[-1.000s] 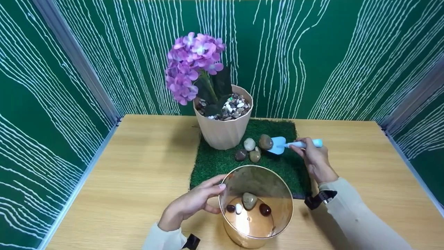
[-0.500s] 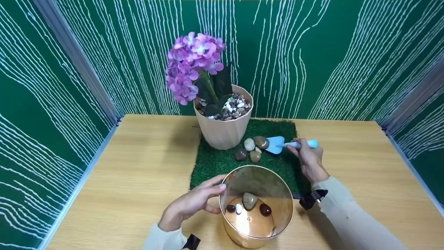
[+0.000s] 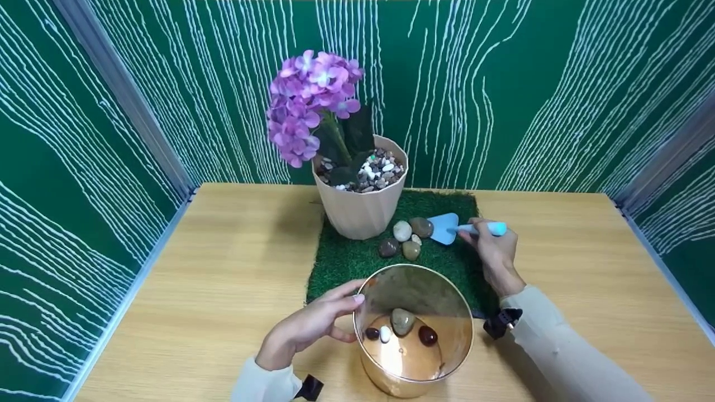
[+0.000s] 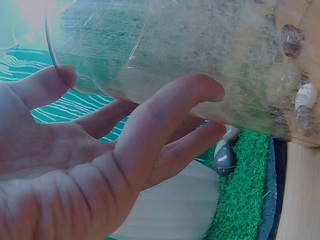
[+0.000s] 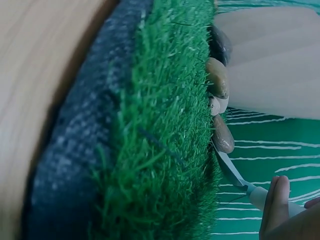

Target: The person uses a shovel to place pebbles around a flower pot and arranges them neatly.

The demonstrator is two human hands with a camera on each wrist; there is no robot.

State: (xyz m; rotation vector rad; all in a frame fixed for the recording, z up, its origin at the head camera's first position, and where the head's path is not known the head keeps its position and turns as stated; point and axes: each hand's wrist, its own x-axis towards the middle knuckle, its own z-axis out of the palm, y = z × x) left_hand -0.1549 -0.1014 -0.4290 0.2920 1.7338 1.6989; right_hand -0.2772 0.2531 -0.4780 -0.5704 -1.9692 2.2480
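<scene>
My left hand [image 3: 313, 329] cups the near-left side of a clear amber bucket [image 3: 413, 385], its thumb at the rim and its other fingers along the wall. Inside the bucket lie several stones, among them a large grey-tan one [image 3: 402, 322], a dark red one [image 3: 428, 335] and a small white one [image 3: 385, 334]. My right hand [image 3: 494, 254] grips the handle of a small light-blue trowel [image 3: 445, 229]. The trowel's blade tip is at a brown stone [image 3: 422, 227] on the grass mat; in the right wrist view the blade [image 5: 227, 167] slants down against that stone [image 5: 223, 135].
A white stone [image 3: 402, 230], a dark stone [image 3: 388, 248] and a tan stone [image 3: 411, 250] cluster beside a beige flowerpot [image 3: 360, 215] with purple flowers [image 3: 313, 106]. The pot and stones stand on a green grass mat [image 3: 346, 268]. Green patterned panels [image 3: 447, 95] enclose the table [image 3: 223, 268].
The trowel and right hand have moved left, pushing the brown stone left until it sits beside the white one. The left hand and bucket have stayed in place.
</scene>
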